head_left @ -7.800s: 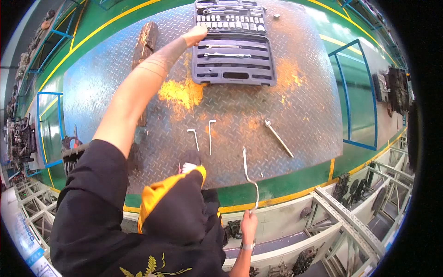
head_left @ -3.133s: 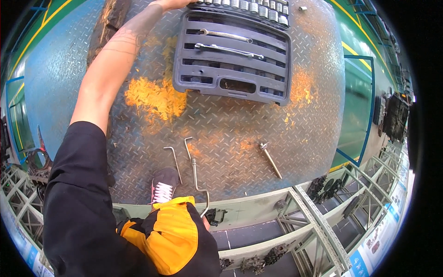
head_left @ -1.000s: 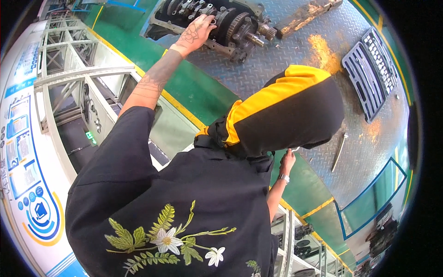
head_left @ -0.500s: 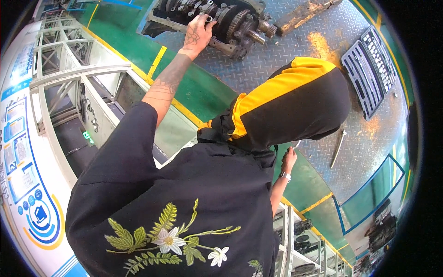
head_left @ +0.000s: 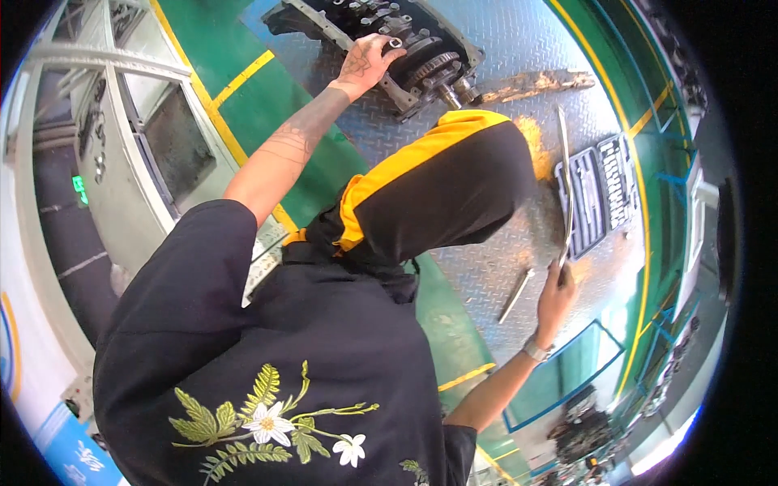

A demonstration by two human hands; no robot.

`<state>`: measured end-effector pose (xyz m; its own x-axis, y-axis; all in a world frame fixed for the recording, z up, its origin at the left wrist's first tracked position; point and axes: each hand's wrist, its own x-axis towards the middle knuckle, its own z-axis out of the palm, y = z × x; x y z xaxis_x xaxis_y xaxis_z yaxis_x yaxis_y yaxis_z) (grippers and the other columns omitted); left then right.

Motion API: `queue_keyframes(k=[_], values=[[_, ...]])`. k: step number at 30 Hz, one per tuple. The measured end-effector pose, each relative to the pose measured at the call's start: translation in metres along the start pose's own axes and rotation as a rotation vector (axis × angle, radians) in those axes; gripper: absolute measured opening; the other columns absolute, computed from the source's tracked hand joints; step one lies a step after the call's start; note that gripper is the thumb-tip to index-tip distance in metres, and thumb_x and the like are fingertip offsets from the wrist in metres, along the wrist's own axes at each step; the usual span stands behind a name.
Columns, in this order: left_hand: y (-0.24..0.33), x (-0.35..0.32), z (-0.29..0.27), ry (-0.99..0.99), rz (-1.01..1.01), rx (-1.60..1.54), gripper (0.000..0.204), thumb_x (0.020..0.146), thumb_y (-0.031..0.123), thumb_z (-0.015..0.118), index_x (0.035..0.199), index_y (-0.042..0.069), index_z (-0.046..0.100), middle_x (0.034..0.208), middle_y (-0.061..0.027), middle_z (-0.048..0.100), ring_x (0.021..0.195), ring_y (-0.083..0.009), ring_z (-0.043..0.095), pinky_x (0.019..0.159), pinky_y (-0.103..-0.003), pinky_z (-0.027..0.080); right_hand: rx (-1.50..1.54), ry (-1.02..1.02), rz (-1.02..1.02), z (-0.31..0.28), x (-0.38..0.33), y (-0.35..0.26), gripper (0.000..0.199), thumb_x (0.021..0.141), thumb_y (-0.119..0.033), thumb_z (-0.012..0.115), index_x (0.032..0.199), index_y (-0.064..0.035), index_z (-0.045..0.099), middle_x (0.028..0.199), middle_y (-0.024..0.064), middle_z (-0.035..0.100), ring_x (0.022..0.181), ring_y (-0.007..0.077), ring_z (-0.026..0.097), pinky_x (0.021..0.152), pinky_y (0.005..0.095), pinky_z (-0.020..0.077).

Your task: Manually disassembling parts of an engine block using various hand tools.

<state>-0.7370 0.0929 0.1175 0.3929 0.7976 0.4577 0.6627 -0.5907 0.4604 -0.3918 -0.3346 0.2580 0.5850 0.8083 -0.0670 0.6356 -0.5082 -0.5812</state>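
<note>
My left hand (head_left: 369, 63) is closed at the crankcase of an engine block (head_left: 442, 20), its fingers around a small round metal socket (head_left: 395, 44). Beside it lie the dark crankshaft and a toothed gear wheel (head_left: 436, 66). On the right, my right hand (head_left: 557, 298), with a watch at the wrist, grips the lower end of a long metal bar (head_left: 566, 174). The bar points away from me and crosses in front of an open tool case (head_left: 596, 194). A short metal wrench-like tool (head_left: 516, 296) lies on the patterned metal plate, left of that hand.
The metal plate (head_left: 474, 283) carries the engine block, a worn wooden beam (head_left: 535, 85) and orange-brown stains. White metal frames (head_left: 121, 162) stand along the left. Green floor with yellow lines surrounds the plate. A yellow-and-black hood (head_left: 438, 182) covers the picture's middle.
My right hand has moved out to the right, and the long bar in it now shows. My left hand stays at the engine block. The whole view has shifted.
</note>
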Motion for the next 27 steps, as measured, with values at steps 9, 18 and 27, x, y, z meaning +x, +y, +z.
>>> queue_keyframes(k=[9,18,27], values=[[0.157,0.045,-0.048,-0.013,0.64,0.107,0.093,0.082,0.059,0.071,0.158,0.021,0.034,0.15,-0.0122,0.044,0.142,-0.0293,0.038,0.124,-0.049,0.024,-0.433,-0.337,-0.371,-0.04,0.126,-0.28,0.033,0.097,-0.026,0.067,0.087,0.0062,0.067,0.065,0.0208,0.059,0.054,0.027,0.051,0.057,0.0396,0.0421],[0.132,0.051,-0.012,0.59,0.382,-0.111,0.042,0.076,0.047,0.074,0.059,0.017,0.049,0.061,0.0011,0.045,0.072,-0.0194,0.054,0.065,-0.035,0.044,0.253,-0.296,-0.573,-0.026,0.159,-0.405,0.034,0.106,-0.03,0.051,0.085,-0.0042,0.059,0.081,0.0073,0.063,0.08,0.0163,0.055,0.085,0.0318,0.0432],[0.098,0.061,0.02,0.644,0.353,-0.218,0.039,0.069,0.043,0.079,0.08,0.017,0.052,0.09,-0.0035,0.05,0.088,-0.0251,0.057,0.073,-0.04,0.046,1.239,-0.647,-0.538,0.051,0.193,-0.42,0.044,0.102,-0.029,0.041,0.062,-0.0173,0.025,0.056,0.0009,0.022,0.055,0.0155,0.018,0.06,0.0355,0.0204]])
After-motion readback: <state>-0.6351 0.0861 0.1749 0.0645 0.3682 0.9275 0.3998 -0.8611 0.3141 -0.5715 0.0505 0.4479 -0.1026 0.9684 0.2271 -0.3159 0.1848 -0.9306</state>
